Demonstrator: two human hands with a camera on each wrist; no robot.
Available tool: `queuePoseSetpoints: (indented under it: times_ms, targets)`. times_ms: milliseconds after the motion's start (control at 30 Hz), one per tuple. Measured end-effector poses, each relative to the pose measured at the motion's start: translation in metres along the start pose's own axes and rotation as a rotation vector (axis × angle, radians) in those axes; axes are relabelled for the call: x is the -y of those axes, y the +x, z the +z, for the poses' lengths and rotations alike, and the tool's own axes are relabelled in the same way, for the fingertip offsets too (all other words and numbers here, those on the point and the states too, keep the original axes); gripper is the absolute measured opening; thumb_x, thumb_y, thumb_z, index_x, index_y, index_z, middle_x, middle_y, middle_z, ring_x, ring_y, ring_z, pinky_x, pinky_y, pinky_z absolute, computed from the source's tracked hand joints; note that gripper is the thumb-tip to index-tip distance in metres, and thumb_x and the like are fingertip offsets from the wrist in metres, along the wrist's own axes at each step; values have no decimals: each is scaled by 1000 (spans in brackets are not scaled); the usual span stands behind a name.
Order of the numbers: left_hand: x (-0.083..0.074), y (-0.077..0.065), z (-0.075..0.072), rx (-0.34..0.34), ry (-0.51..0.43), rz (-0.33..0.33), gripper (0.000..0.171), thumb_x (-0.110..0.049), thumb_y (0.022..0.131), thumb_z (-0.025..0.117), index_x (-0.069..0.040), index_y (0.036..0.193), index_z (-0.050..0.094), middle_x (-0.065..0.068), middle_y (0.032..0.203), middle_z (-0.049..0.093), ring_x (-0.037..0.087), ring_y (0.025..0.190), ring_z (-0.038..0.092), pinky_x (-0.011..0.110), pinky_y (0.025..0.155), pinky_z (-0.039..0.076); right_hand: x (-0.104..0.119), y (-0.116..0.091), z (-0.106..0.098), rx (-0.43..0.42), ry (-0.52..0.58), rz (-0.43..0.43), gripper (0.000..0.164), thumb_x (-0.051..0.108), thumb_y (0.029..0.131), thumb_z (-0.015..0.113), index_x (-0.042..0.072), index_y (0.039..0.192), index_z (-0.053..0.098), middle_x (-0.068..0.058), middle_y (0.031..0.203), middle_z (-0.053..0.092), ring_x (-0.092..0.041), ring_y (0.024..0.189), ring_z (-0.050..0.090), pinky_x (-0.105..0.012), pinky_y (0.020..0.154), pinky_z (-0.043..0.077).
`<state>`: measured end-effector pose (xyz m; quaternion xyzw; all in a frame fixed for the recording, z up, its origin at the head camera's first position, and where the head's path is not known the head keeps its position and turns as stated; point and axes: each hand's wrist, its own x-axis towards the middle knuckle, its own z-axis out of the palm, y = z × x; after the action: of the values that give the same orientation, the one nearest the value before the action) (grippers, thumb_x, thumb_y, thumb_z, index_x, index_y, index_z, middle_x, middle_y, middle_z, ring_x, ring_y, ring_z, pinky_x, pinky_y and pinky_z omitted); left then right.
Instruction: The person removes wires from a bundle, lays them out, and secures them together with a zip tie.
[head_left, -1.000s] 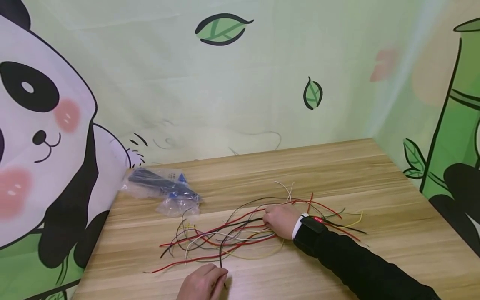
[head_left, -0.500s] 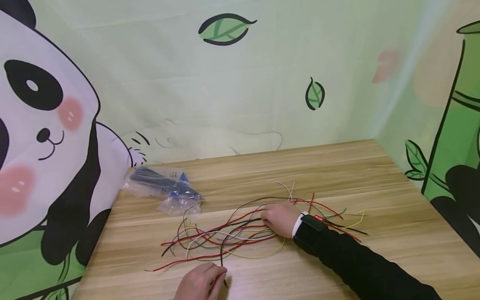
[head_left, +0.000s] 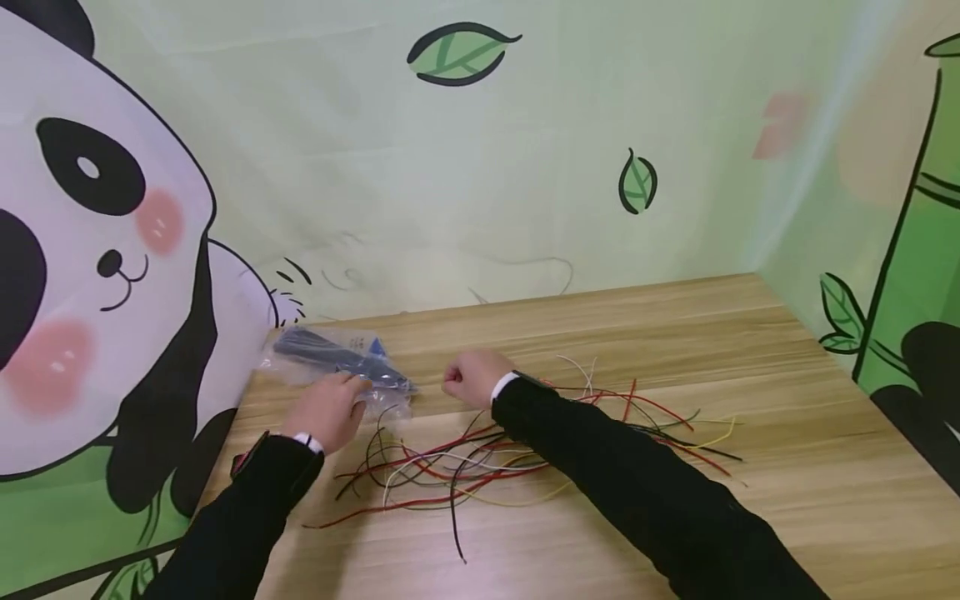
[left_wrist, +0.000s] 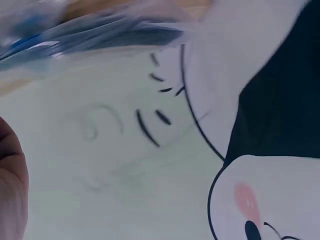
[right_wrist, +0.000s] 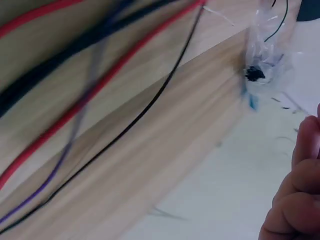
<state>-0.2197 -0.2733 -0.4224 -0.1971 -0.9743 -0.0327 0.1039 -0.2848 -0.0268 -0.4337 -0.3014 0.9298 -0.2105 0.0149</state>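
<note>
A clear plastic bag with dark cable ties or similar thin strips [head_left: 330, 350] inside lies at the back left of the table. My left hand [head_left: 327, 410] reaches over the bag's near edge, its fingertips overlapping the plastic in the head view. In the left wrist view the bag [left_wrist: 100, 37] is blurred and only a sliver of the hand [left_wrist: 12, 195] shows. My right hand [head_left: 476, 377] hovers to the right of the bag, fingers loosely curled, holding nothing visible. Beneath and in front of the right forearm spreads a loose bundle of thin wires [head_left: 427, 502], red, black, white, yellow and purple.
One black wire [head_left: 454, 521] bends out of the bundle toward the front of the table. The wooden tabletop [head_left: 675, 325] ends at a printed cloth backdrop [head_left: 525, 167] with a panda at the left and bamboo at the right.
The left hand has let go of the black wire's end and moved up to the bag. The right hand has left the wire bundle and moved up and left.
</note>
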Motion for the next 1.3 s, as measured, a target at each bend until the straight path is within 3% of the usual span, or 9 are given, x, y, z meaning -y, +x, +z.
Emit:
queuePoseSetpoints:
  times_ms: [100, 267, 533, 733, 1033, 1300]
  targets:
    - [16, 20, 10, 102, 122, -9, 27, -8, 86, 68, -3, 112, 65, 17, 101, 63, 33, 91, 63, 46, 77, 52, 7, 20, 11, 8, -21, 70, 22, 21, 90, 64, 17, 68, 69, 9, 62, 59, -8, 58, 49, -22, 56, 39]
    - [14, 45, 23, 200, 320, 57, 23, -11, 87, 68, -8, 110, 65, 14, 98, 64, 31, 85, 64, 46, 67, 53, 13, 41, 33, 24, -122, 146, 17, 26, 88, 67, 23, 72, 73, 11, 73, 66, -9, 69, 58, -24, 56, 44]
    - [-2, 66, 36, 264, 415, 110, 16, -10, 87, 70, -12, 101, 62, 8, 89, 62, 27, 79, 62, 43, 60, 52, 10, 54, 49, 52, -178, 189, 12, 28, 83, 72, 24, 71, 71, 9, 78, 67, -12, 75, 62, -30, 58, 49]
    - [-5, 72, 47, 304, 426, 101, 16, -10, 92, 65, -12, 108, 64, 8, 96, 64, 27, 83, 62, 43, 64, 53, 6, 59, 56, 71, -149, 202, 11, 31, 82, 73, 26, 72, 74, 10, 80, 69, -11, 76, 63, -27, 59, 49]
    - [-8, 78, 57, 319, 373, 100, 13, -5, 92, 60, -9, 103, 66, 10, 97, 62, 29, 88, 61, 47, 66, 54, 5, 63, 60, 79, -66, 212, 12, 27, 84, 71, 23, 73, 75, 9, 78, 68, -12, 74, 61, -26, 61, 48]
    - [-6, 79, 65, 311, 343, 74, 11, -8, 92, 61, -8, 101, 67, 11, 93, 62, 31, 85, 61, 47, 65, 54, 7, 71, 64, 68, -71, 220, 13, 23, 86, 66, 23, 77, 76, 7, 83, 70, -13, 78, 63, -27, 62, 48]
